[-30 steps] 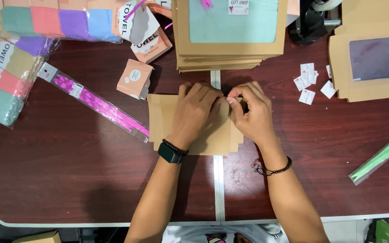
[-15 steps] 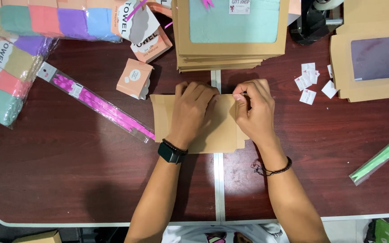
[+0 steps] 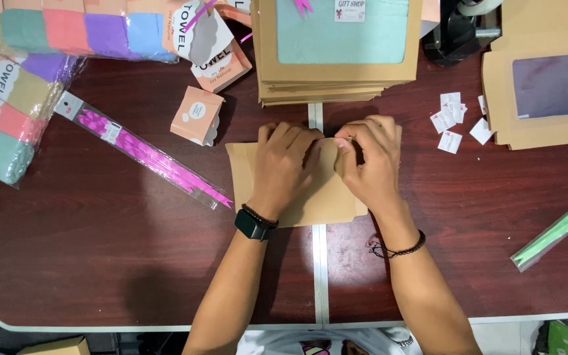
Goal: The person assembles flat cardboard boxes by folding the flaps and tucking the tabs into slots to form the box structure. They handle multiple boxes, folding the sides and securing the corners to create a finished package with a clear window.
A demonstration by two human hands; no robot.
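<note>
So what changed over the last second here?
Little: the right hand shifted slightly along the top edge of the flat cardboard piece, fingers pinching it. The left hand stays pressed flat on it. The cardboard, pink ribbon pack and box stack have not moved.

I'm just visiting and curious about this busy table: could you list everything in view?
flat cardboard piece: one, tan, table centre, under both hands
window boxes: a stack, tan with teal showing, top centre
open window box: one, tan, top right
rolled towels: several, pastel, wrapped, top left
small carton: one, peach, left of centre
ribbon pack: one, pink, lying diagonally at left
green strip pack: one, right edge
paper tags: several, white, right of centre
tape dispenser: one, black, top
table: dark brown
left hand: wristwatch, pressing cardboard
right hand: cord bracelet, pinching the cardboard's edge
</note>
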